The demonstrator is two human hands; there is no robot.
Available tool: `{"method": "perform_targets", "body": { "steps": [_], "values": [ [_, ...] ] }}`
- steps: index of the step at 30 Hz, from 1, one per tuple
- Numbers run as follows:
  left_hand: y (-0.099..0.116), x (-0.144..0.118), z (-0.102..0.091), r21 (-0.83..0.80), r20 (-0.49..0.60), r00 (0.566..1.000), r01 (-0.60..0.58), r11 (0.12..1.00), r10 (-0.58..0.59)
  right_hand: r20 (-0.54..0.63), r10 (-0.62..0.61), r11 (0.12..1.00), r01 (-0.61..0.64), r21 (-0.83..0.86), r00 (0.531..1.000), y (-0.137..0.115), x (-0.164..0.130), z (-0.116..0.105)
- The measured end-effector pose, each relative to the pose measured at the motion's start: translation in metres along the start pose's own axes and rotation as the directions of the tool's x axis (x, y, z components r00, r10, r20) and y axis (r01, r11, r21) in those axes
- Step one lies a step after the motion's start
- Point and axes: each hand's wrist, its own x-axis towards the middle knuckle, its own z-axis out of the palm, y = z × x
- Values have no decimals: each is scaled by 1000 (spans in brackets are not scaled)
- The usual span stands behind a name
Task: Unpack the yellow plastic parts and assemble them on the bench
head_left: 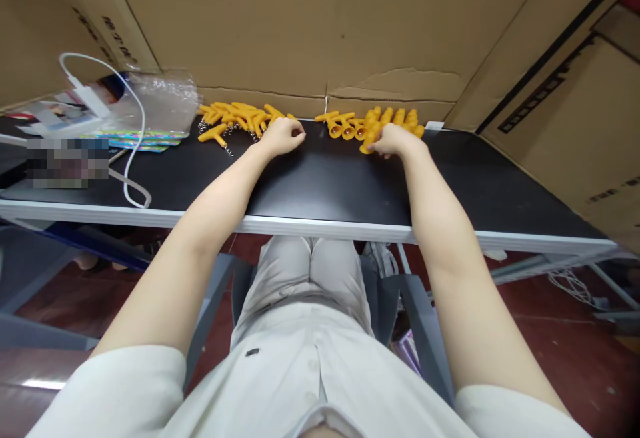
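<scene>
- The left hand rests on the black table, at the right end of the left pile of yellow pieces.
- Its fingers are curled and pressed together; they touch the nearest pieces of that pile, but I cannot tell if they pinch one.
- The right hand lies at the front of the right pile, knuckles up.
- Its fingers are bent down and close together over one yellow piece; the piece shows under the fingertips, and the grip looks like a pinch, but it is partly hidden.
- Both piles lie at the far edge of the table, against the cardboard wall. The left pile has small metal chains among its pieces; the right pile shows pieces with round open ends.
- The two hands are apart, with bare table between them.
- At the far left of the table there is a clear plastic bag, a white cable with a white plug, and colourful flat packs under the bag.
- More cardboard boxes stand at the right.
- The person sits at the table in light clothes; both forearms reach forward over the table edge.
</scene>
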Motion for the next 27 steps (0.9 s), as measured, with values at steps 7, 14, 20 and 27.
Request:
{"method": "perform_targets", "body": {
  "steps": [7,14,20,27],
  "values": [
    [-9,-3,-30,66,-220,934,303,951,-283,12,-9,1000,8,30,1000,-33,-7,17],
    [-56,-12,-53,-337,-543,605,478,811,-582,43,1,999,-3,36,999,-27,-4,18],
    [-96,-24,-40,-395,-338,461,722,568,-820,58,4,999,-7,37,998,-28,-5,17],
    [-66,-49,-51,-432,-63,794,525,734,-605,32,-5,999,4,37,999,-24,0,23]
  ]
}}
